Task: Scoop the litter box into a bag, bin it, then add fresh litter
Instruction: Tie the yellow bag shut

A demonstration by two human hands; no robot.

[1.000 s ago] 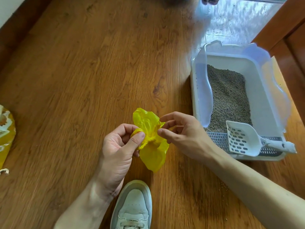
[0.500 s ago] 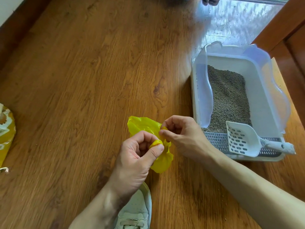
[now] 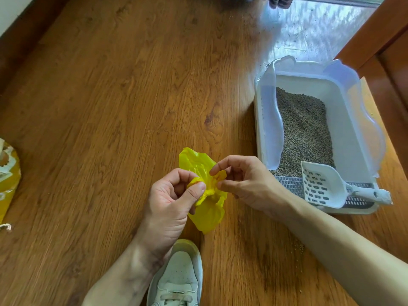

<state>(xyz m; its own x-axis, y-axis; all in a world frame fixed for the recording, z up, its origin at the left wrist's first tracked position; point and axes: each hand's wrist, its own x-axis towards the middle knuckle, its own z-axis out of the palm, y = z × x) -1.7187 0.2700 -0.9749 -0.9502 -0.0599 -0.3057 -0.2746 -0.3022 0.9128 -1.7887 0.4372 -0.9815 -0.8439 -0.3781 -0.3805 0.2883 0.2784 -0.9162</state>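
Pinching a crumpled thin yellow plastic bag (image 3: 206,191) between them, both hands work just above the brown wooden plank floor (image 3: 110,107) in the head view; the left hand (image 3: 171,199) curls its fingers round a twisted bunch of the film, thumb pressed on top; the right hand (image 3: 247,184) nips the bag's edge between forefinger and thumb, the other fingers bent; just right of the right hand stands the white plastic litter box (image 3: 344,120) with translucent raised walls, holding grey-brown granular litter (image 3: 306,129); a white slotted plastic scoop (image 3: 321,187) rests on the box's near grated edge; below the left hand shows a white lace-up sneaker (image 3: 178,277); far left of both hands lies a yellow printed sack (image 3: 7,177), cut off by the frame.
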